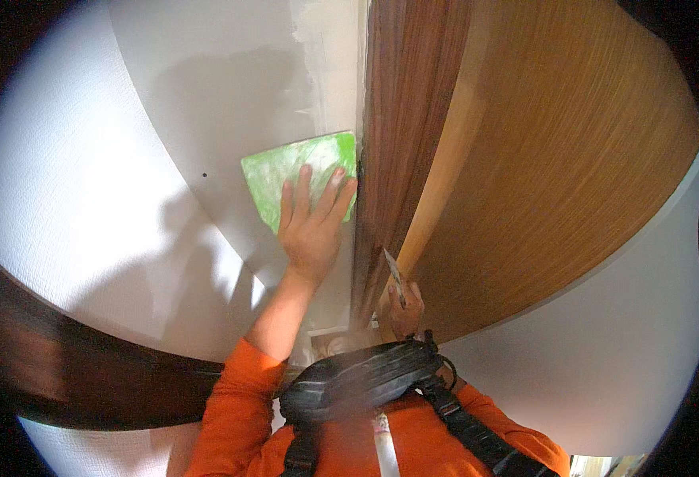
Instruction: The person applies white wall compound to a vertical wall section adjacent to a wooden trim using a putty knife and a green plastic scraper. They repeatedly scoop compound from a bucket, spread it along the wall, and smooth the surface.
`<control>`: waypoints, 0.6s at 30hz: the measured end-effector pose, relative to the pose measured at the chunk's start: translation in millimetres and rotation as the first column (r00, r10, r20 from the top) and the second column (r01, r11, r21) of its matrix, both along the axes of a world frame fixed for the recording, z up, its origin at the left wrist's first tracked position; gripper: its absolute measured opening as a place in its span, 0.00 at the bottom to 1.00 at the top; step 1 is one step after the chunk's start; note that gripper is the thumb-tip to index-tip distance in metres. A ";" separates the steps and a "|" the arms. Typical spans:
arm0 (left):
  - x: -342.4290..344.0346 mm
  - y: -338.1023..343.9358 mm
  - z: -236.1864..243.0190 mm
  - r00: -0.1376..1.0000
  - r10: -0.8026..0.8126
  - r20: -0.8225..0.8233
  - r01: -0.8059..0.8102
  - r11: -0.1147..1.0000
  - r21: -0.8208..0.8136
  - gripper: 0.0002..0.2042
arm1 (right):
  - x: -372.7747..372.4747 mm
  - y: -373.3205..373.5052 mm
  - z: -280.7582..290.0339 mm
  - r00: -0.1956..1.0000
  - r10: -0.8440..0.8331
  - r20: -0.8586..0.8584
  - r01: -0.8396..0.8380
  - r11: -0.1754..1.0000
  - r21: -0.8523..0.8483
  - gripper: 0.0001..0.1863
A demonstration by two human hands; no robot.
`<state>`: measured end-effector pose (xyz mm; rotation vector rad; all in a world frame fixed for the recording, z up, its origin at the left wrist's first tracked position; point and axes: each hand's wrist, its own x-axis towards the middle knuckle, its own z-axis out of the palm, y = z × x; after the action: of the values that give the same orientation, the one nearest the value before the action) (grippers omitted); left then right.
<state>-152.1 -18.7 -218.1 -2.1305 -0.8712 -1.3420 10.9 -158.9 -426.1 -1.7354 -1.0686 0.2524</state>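
Note:
My left hand reaches up the wall, its fingers spread over a green putty spreader smeared with white filler. The spreader lies against the grey wall surface, its right edge close to the dark wooden door frame. Lower and to the right, near my body, my right hand is closed round a putty knife, whose narrow blade points upward. A whitish patch of filler runs along the wall beside the frame, above the spreader.
A lighter brown wooden door fills the right side. White textured wallpaper covers the left wall, above a dark brown skirting band. A black pouch with straps hangs across my chest, just below my hands.

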 end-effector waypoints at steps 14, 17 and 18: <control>-10.0 1.6 -47.5 0.961 -0.043 -0.272 -0.035 0.961 -0.275 0.33 | -3.5 12.3 16.5 0.998 0.055 0.014 -0.056 0.998 0.042 0.18; -13.1 -22.2 -48.7 0.998 0.041 -0.047 -0.044 0.997 -0.058 0.20 | -6.9 9.2 17.2 0.995 0.051 0.086 -0.059 0.993 0.103 0.18; -12.3 -25.1 -40.2 0.998 0.050 -0.039 -0.054 0.991 -0.122 0.24 | -7.0 6.9 17.9 0.997 0.048 0.067 -0.054 0.995 0.086 0.18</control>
<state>-164.5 -43.8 -258.3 -2.2015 -1.0112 -1.2493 4.0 -152.0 -408.2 -1.6490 -1.1556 0.1787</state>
